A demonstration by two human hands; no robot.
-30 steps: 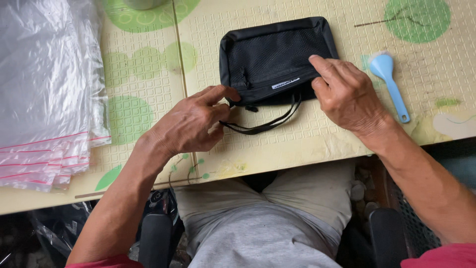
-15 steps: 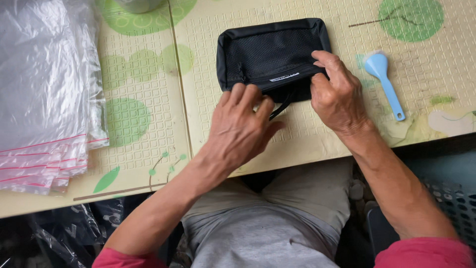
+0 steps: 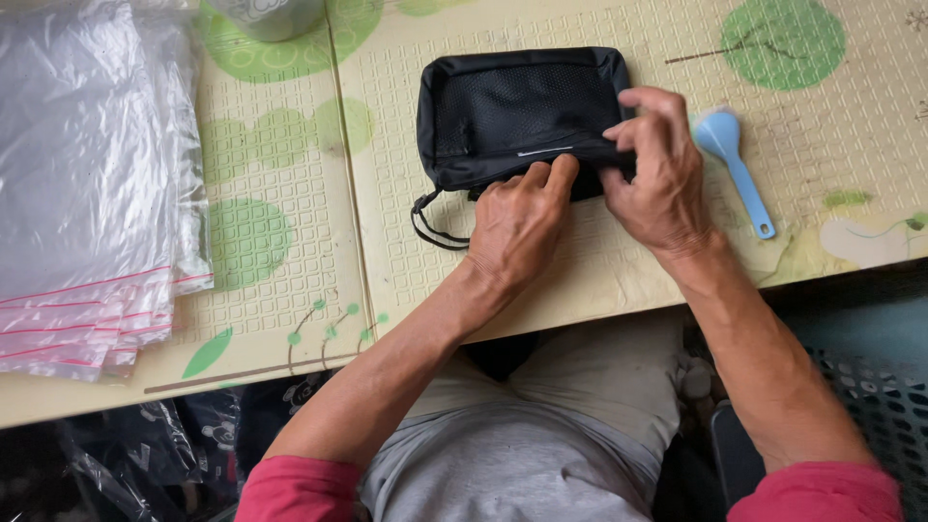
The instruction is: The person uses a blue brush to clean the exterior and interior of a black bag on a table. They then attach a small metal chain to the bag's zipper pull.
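Note:
A black fabric pouch [image 3: 517,108] with a mesh front lies flat on the cream-and-green mat table [image 3: 290,261]. Its black strap [image 3: 430,227] loops out at the lower left corner. My left hand [image 3: 517,217] rests on the pouch's near edge, with the fingertips pressing on the fabric. My right hand [image 3: 657,174] pinches the pouch's lower right corner between thumb and fingers. Both hands sit side by side along the near edge and hide part of it.
A stack of clear zip bags with red seal strips [image 3: 87,184] lies at the left. A light blue plastic spoon [image 3: 735,164] lies just right of my right hand. A grey-green round container [image 3: 266,14] stands at the top edge.
My left hand moved from the strap at the pouch's lower left up onto its near edge. My right hand shifted to pinch the right corner. The strap now lies loose.

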